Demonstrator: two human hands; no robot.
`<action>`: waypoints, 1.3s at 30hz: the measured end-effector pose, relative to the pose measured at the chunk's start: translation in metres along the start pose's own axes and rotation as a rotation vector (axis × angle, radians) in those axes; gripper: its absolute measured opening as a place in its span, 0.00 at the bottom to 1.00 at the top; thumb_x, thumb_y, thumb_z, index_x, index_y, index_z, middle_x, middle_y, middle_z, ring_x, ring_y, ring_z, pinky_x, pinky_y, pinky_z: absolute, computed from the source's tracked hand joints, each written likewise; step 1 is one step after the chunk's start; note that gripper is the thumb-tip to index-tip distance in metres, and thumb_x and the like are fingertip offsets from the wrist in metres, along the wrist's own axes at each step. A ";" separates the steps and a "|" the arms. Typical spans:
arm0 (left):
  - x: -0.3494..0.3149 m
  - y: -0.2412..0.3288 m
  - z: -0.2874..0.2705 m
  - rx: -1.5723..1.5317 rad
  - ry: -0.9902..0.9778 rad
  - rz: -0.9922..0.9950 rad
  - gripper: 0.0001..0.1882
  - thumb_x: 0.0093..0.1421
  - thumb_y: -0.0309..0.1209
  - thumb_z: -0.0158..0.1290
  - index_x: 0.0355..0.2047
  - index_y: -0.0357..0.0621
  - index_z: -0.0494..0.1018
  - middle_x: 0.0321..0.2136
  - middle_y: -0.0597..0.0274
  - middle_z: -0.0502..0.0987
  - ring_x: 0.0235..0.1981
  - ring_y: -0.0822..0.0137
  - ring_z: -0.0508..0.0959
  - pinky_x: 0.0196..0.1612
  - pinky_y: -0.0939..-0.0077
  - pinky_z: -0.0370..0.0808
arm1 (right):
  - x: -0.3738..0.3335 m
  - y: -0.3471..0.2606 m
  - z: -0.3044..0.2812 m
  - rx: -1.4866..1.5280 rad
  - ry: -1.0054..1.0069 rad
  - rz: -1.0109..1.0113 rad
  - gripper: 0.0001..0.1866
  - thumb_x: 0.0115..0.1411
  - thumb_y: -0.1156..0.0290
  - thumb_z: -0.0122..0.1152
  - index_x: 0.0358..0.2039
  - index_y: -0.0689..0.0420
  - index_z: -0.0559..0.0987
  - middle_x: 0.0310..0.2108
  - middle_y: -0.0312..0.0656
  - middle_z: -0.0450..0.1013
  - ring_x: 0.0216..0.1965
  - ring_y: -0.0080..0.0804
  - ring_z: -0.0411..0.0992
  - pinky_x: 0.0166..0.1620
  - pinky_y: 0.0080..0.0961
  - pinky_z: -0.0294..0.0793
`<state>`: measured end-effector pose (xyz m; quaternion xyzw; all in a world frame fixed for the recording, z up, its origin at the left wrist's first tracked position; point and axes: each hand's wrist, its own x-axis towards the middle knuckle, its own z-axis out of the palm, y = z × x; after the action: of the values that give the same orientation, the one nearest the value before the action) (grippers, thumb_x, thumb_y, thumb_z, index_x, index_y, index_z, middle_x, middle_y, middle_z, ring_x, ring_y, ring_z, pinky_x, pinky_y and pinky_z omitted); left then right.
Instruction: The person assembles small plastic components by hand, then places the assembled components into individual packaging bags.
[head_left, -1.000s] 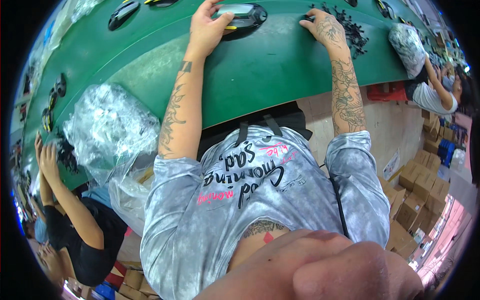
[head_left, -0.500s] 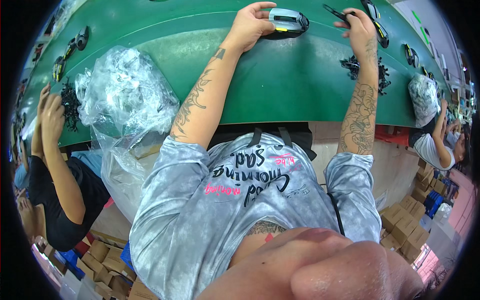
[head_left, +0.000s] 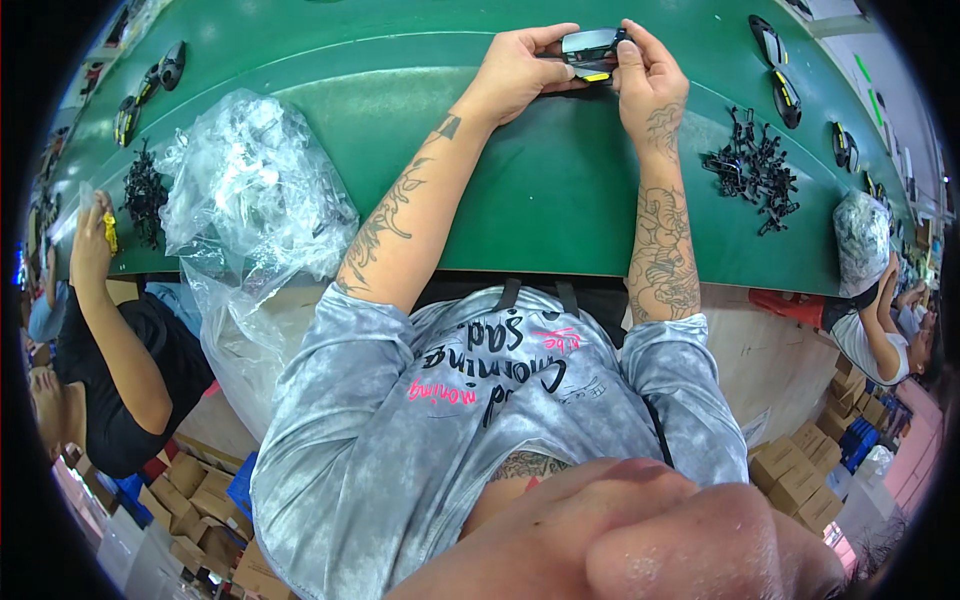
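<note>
The left hand [head_left: 512,74] is holding the left end of a silver-and-black, yellow-trimmed oblong device [head_left: 588,42], the right hand [head_left: 652,84] is holding its right end, and a smooth green table [head_left: 540,190] is lying beneath the device.

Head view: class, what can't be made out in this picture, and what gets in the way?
All in the head view:
Grey-and-black device, right end: covered by the right hand's grip.
Its underside: turned away from the camera.
Clear plastic bag: creases and glare hide whether it holds anything.
Black parts: too small and tangled to count.
Yellow item by a co-worker's hand: too small to identify.
Green table, far edge: partly cut off by the picture's top.
</note>
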<state>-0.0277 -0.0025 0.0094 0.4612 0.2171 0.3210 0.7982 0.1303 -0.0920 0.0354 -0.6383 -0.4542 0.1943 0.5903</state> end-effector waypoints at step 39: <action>-0.024 0.014 0.008 0.001 0.051 0.172 0.28 0.55 0.21 0.62 0.56 0.29 0.69 0.50 0.48 0.75 0.40 0.59 0.83 0.40 0.68 0.88 | 0.002 0.018 0.004 0.217 -0.246 -0.094 0.30 0.65 0.78 0.64 0.65 0.62 0.64 0.55 0.45 0.69 0.54 0.34 0.71 0.58 0.30 0.74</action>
<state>-0.0437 -0.0192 0.0270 0.4703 0.1973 0.3997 0.7617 0.1347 -0.0863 0.0185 -0.5202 -0.5290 0.2909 0.6041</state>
